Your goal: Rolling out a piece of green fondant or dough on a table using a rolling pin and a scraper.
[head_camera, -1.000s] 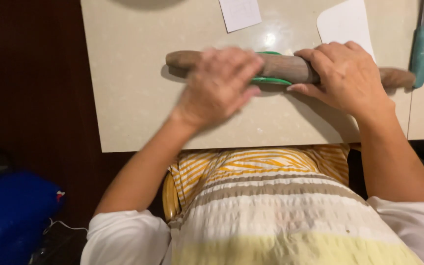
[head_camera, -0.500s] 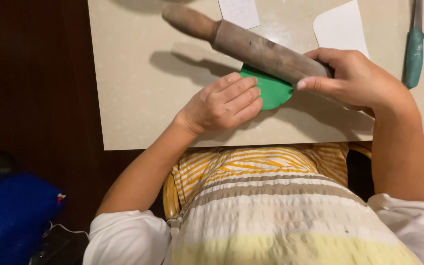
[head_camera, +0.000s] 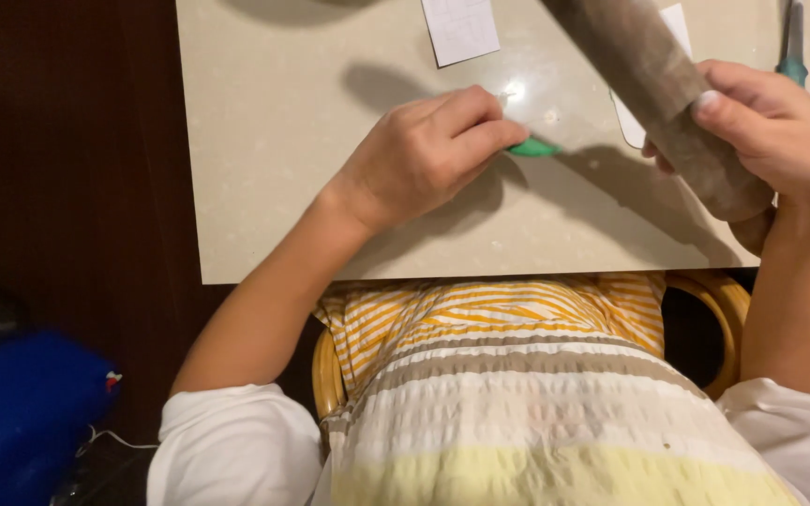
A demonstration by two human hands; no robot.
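**Green piece pinched, roller lifted**

Nearest us, our left hand [head_camera: 424, 155] curls over the smooth beige table [head_camera: 264, 187], fingertips pinching a small flat green piece [head_camera: 533, 147] that lies near the table's middle. Our right hand [head_camera: 771, 131] is wrapped tight around a worn brown wooden rolling pin [head_camera: 653, 75], tilted above the surface. Farther off lie white paper slips [head_camera: 461, 28]. Bare tabletop spreads leftward to its edge.

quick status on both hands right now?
Left hand: fingers pinched on the green piece, flat on the table.
Right hand: closed around the rolling pin, lifted off the table.
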